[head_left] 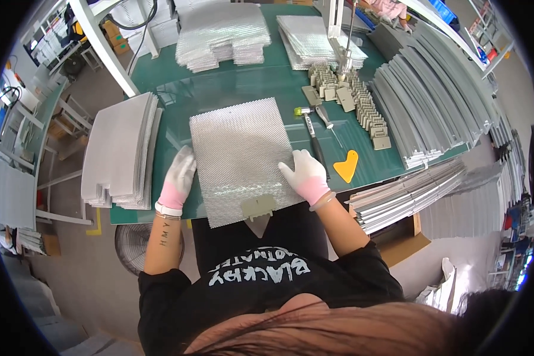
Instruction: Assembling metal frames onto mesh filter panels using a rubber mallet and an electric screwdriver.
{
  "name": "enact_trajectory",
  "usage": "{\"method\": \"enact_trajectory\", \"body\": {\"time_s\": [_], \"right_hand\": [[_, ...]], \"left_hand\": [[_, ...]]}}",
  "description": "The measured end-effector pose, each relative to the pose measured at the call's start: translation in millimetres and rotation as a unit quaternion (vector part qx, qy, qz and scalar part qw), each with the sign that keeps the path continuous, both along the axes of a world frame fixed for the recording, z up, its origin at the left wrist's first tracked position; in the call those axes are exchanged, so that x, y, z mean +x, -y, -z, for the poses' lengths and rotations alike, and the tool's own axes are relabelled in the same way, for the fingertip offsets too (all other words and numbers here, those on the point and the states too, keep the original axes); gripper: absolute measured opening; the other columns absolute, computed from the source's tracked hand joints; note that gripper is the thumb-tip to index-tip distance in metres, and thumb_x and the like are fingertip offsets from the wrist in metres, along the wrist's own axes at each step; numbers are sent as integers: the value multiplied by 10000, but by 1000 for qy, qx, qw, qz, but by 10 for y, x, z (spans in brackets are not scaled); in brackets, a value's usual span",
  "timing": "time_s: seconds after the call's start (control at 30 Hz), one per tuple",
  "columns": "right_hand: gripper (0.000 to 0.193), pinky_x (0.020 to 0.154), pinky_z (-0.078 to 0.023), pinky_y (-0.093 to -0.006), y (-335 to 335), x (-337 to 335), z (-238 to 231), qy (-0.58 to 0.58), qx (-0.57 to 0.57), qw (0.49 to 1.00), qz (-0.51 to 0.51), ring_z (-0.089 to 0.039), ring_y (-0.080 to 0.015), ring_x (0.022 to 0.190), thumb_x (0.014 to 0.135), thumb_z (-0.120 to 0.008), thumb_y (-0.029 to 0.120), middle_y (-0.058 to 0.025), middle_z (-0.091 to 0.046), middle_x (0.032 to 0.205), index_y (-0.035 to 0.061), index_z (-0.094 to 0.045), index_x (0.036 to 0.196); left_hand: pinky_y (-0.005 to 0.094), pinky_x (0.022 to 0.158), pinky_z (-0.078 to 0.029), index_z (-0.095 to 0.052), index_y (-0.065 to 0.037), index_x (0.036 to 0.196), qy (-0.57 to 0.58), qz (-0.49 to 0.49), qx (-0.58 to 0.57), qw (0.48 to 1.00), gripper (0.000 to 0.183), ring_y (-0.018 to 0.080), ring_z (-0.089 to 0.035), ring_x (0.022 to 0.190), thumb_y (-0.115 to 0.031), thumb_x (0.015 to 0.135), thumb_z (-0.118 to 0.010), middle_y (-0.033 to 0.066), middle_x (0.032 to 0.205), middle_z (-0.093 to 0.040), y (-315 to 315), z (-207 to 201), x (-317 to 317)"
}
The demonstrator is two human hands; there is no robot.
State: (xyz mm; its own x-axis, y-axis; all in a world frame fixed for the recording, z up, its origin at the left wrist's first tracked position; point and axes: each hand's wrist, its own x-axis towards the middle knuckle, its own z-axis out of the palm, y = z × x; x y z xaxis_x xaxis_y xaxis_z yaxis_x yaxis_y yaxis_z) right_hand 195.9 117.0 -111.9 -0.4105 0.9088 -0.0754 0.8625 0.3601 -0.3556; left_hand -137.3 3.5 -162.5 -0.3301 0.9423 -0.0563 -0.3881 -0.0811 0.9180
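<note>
A silvery honeycomb mesh panel lies in front of me, its near end reaching past the table's front edge. On that near end sits a flat grey-beige plastic piece with small prongs. My left hand, in a white and pink glove, rests along the panel's left edge with fingers stretched out. At the right edge is my right hand, gloved alike, thumb spread toward the panel and fingers extended. Right of the panel lie a hammer with a green head, a screwdriver and a yellow scraper.
Grey panels are stacked at the left. Mesh sheets and wrapped panels stand at the back. Several plastic pieces form rows before long grey stacked strips. A white post rises at the table's left; a person's hand shows far right.
</note>
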Motion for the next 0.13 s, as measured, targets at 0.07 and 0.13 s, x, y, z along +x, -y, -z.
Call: {"method": "enact_trajectory", "body": {"time_s": [0.07, 0.13], "right_hand": [[559, 862, -504, -439, -19, 118, 107, -85, 25, 996, -22, -615, -383, 1013, 880, -639, 454, -206, -598, 1073, -10, -576, 1185], [614, 919, -489, -442, -2, 219, 221, -80, 38, 995, -38, -597, -371, 1061, 870, -651, 462, -208, -577, 1146, 21, -558, 1288]], "left_hand": [[387, 1156, -326, -309, 102, 1442, 24, 39, 36, 998, 521, 286, -413, 1361, -169, 1030, -479, 230, 1449, -411, -25, 16, -118], [419, 1188, -282, -310, 87, 1444, 224, 45, 44, 972, 527, 311, -373, 1394, -203, 1037, -477, 222, 1463, -397, -88, 28, -217]]}}
